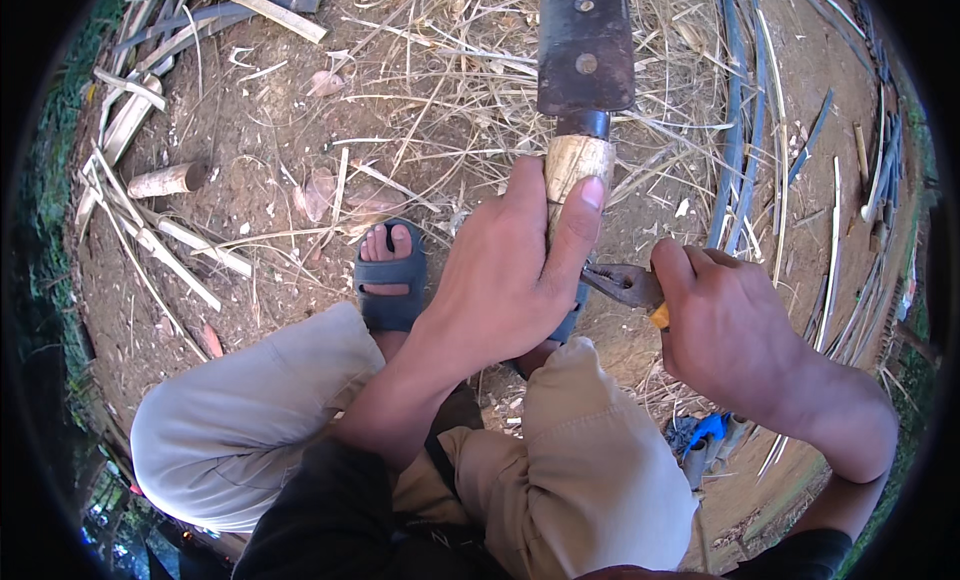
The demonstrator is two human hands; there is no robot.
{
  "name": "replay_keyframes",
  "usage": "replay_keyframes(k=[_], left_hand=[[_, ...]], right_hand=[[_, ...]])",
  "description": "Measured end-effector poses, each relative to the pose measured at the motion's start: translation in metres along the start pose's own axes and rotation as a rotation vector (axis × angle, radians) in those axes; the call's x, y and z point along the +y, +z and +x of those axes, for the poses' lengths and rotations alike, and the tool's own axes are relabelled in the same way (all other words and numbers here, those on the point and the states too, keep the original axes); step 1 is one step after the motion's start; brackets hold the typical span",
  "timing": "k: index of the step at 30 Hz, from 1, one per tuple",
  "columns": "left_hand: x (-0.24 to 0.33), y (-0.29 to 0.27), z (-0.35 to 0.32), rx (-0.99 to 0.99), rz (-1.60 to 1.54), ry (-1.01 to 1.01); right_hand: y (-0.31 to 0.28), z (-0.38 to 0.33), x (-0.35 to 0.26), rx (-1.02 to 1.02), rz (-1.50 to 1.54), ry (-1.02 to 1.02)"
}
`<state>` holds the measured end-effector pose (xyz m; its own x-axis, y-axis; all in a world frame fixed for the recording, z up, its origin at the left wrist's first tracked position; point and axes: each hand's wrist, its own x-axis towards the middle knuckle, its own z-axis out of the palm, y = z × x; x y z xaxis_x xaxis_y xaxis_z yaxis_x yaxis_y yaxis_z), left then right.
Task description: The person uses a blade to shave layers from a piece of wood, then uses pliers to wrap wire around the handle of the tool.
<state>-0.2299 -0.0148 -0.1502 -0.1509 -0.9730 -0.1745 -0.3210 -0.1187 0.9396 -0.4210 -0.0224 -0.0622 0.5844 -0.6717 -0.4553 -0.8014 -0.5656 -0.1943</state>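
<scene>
A large knife with a wide dark blade (pixel 587 35), two round rivets showing, points away from me at the top. My left hand (pixel 490 270) is closed around its pale wooden handle (pixel 580 163), with the thumb lying along it. In my right hand (pixel 735 325) is a pair of pliers (pixel 628 284), a bit of its orange-yellow grip showing by my fingers. The plier jaws reach to the lower end of the knife handle, beside my left hand. What lies between their tips is hidden or too small to tell.
Dry straw and pale split strips (pixel 165 245) litter the dirt ground. A short cut wooden piece (pixel 167 180) lies at the left. Long grey-blue strips (pixel 740 130) run along the right. My sandalled foot (pixel 390 275) is below, and a bright blue item (pixel 708 430) lies near my right knee.
</scene>
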Motion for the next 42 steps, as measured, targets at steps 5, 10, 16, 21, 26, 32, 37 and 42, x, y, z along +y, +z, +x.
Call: replay_keyframes(k=[5, 10, 16, 21, 26, 32, 37, 42], left_hand=[[0.004, -0.003, 0.001, 0.008, -0.032, -0.025], [0.010, -0.004, 0.001, 0.023, -0.105, -0.118], [0.011, -0.002, 0.003, 0.070, -0.180, -0.216], [-0.004, 0.001, 0.006, 0.095, -0.136, -0.256], [-0.003, 0.006, 0.007, 0.129, -0.306, -0.294], [0.019, -0.001, 0.008, 0.076, -0.617, -0.570], [0.017, 0.000, 0.009, 0.047, -0.654, -0.610], [-0.016, 0.010, 0.011, 0.142, -0.682, -0.441]], right_hand=[[0.005, 0.002, 0.000, 0.137, -0.227, -0.020], [0.007, 0.009, 0.001, 0.286, -0.469, -0.073], [0.006, 0.016, 0.007, 0.359, -0.628, -0.105], [0.007, 0.022, 0.010, 0.384, -0.626, -0.127], [0.011, 0.024, 0.011, 0.427, -0.641, -0.119], [0.008, 0.024, 0.003, 0.418, -0.742, -0.068], [0.009, 0.018, -0.002, 0.363, -0.758, 0.017], [0.023, 0.025, 0.004, 0.369, -0.378, 0.084]])
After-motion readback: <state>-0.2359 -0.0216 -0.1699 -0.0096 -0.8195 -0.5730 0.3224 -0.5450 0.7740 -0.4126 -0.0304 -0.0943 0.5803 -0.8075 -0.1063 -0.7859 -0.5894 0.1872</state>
